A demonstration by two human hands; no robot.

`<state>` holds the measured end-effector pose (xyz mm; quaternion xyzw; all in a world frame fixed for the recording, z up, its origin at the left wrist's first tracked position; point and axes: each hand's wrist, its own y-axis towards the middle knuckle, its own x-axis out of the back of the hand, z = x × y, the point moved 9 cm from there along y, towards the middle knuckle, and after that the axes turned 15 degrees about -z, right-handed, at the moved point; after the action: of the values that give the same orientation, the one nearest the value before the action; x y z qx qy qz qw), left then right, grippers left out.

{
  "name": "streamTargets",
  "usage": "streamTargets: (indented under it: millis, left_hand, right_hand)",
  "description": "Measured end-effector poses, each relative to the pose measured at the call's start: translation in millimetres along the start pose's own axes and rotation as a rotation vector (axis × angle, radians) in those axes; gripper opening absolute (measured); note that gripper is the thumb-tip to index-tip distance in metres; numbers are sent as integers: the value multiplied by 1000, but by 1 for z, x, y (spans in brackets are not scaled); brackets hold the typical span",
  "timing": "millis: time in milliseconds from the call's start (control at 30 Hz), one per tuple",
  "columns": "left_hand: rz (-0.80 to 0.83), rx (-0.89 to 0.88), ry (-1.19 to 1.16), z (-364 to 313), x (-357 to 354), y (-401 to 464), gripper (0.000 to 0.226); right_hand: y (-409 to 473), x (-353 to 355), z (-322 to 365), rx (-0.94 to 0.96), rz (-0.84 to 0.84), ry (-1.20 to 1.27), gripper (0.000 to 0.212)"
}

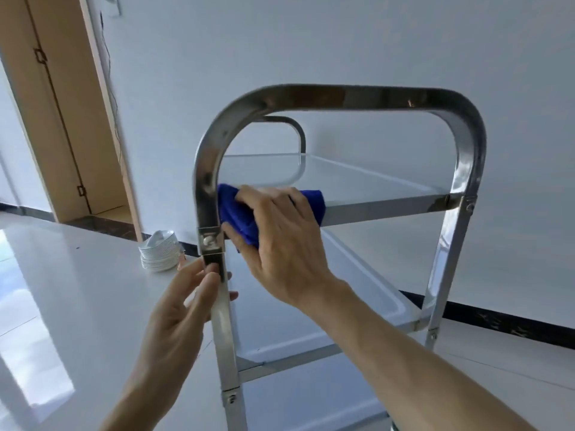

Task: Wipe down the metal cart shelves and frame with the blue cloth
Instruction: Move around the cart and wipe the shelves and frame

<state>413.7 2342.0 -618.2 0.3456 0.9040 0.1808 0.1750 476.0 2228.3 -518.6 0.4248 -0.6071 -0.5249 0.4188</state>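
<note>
A shiny metal cart (351, 96) fills the middle of the head view, with a curved handle frame on top and flat shelves below. My right hand (280, 234) grips a bunched blue cloth (236, 213) and presses it against the front left corner of the top shelf (357, 181), right beside the left upright. My left hand (183, 306) holds the left upright (222, 325) just under its bolt bracket, with the thumb in front and the fingers round the post. The middle shelf (326, 306) lies under my right forearm.
A stack of white plates (158, 251) sits on the glossy white floor left of the cart, near the wall. A wooden door frame (71, 104) stands at the far left. A dark skirting strip (497, 323) runs along the white wall behind the cart.
</note>
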Motion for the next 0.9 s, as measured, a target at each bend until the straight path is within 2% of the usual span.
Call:
streamTargets:
  millis: [67, 133, 200, 300, 367, 467, 567, 733, 833, 900]
  left_hand:
    - [-51, 7, -11, 5, 10, 5, 44]
    - [-91, 18, -25, 11, 18, 12, 56]
    - [-107, 25, -34, 15, 24, 17, 60]
    - [-104, 36, -22, 19, 30, 25, 63]
    - [-76, 45, 6, 21, 30, 27, 63]
    - [-49, 46, 22, 22, 28, 26, 60]
    - [-72, 38, 11, 24, 29, 28, 60]
    - [-119, 24, 24, 28, 39, 33, 52]
    - [-146, 0, 70, 29, 50, 40, 40]
    - [-149, 2, 92, 32, 56, 43, 38]
  right_hand:
    - [1, -1, 0, 134, 38, -35, 33]
    - [2, 7, -19, 185, 52, -46, 34]
    - [0, 27, -64, 115, 64, -84, 35]
    - [-14, 78, -149, -101, 36, -209, 42]
    - [-21, 97, -175, -190, -13, -268, 45]
    - [-19, 86, -159, -204, -121, -356, 42]
    - [-12, 49, -104, -125, -162, -281, 35]
    - [-6, -21, -21, 41, -24, -185, 43]
    - [-4, -32, -15, 149, 47, -148, 44]
    - [-1, -16, -28, 176, 31, -121, 41]
